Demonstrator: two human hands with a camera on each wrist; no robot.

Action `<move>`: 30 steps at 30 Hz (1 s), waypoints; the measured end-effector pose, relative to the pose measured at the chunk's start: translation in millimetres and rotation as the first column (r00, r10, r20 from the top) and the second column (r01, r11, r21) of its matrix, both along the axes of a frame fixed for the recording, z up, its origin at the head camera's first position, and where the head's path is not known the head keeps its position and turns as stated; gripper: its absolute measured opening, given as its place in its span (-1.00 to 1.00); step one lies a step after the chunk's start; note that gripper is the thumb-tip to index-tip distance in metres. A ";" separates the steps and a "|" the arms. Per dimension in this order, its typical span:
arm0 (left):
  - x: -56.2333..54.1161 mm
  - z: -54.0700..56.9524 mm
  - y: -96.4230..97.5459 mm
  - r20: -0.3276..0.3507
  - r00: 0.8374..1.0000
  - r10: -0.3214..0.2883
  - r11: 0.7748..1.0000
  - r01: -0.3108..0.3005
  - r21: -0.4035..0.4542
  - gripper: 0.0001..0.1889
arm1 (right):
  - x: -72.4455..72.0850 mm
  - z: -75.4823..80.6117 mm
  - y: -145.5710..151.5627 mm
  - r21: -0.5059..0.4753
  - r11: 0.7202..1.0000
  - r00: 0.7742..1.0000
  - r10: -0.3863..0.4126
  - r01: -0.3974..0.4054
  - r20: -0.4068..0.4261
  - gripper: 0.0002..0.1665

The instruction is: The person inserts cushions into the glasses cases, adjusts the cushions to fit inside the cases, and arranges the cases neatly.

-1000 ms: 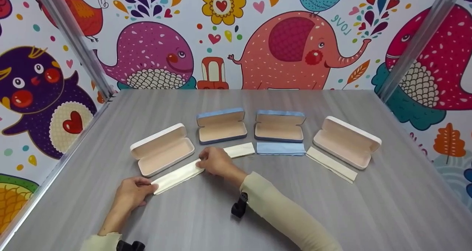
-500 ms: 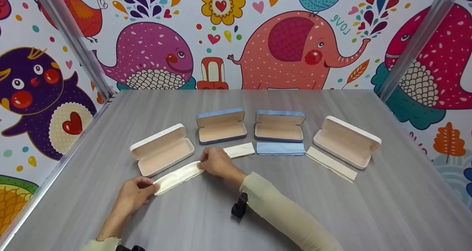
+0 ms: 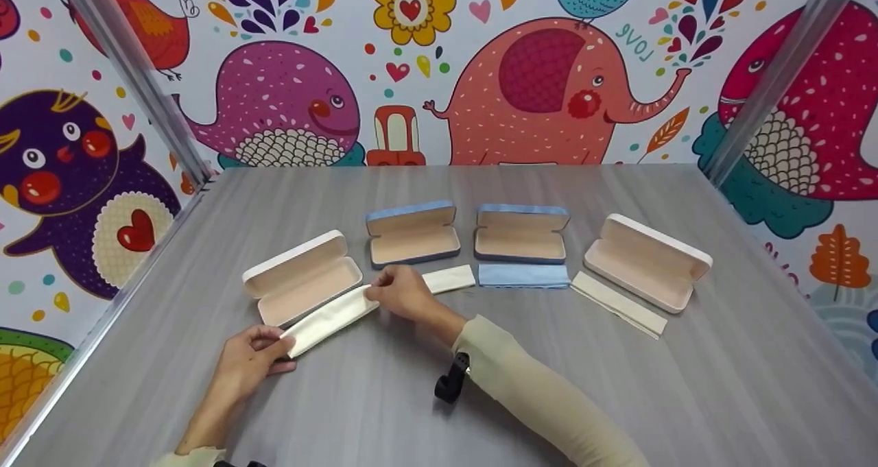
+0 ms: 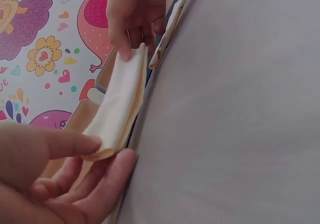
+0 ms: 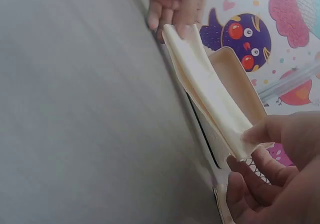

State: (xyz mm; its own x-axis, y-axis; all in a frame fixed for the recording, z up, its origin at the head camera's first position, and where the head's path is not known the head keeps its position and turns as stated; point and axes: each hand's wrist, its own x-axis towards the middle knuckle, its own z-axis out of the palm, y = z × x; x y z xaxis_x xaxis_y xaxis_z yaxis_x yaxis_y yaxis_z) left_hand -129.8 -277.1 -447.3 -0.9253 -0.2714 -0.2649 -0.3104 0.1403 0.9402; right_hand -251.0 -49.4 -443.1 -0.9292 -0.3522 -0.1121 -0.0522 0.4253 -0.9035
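A cream cloth (image 3: 330,319), folded into a long strip, is stretched between both hands. My left hand (image 3: 248,357) pinches its near left end, thumb on top and fingers below. At the other end my right hand (image 3: 406,294) pinches it the same way. Both wrist views show the strip raised above the tabletop, its folded layers visible along one edge. Just behind it lies an open white glasses case (image 3: 309,285) with a beige lining, its front edge partly covered by the cloth in the head view.
Two open blue glasses cases (image 3: 413,244) (image 3: 520,244) and another white one (image 3: 641,269) stand in an arc on the grey table (image 3: 439,412). Before them lie a cream cloth (image 3: 449,279), a blue cloth (image 3: 523,276) and a beige cloth (image 3: 619,304). A patterned wall (image 3: 425,76) rises behind.
The cloth has come up off the table between both hands and moved slightly back toward the left white case. The other cases and cloths stay put.
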 end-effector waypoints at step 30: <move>-9.2 2.9 -12.5 0.032 0.992 0.118 0.960 -0.122 0.253 -0.44 | -21.7 -1.3 -18.8 -0.266 0.953 0.954 -0.060 0.142 0.294 -0.89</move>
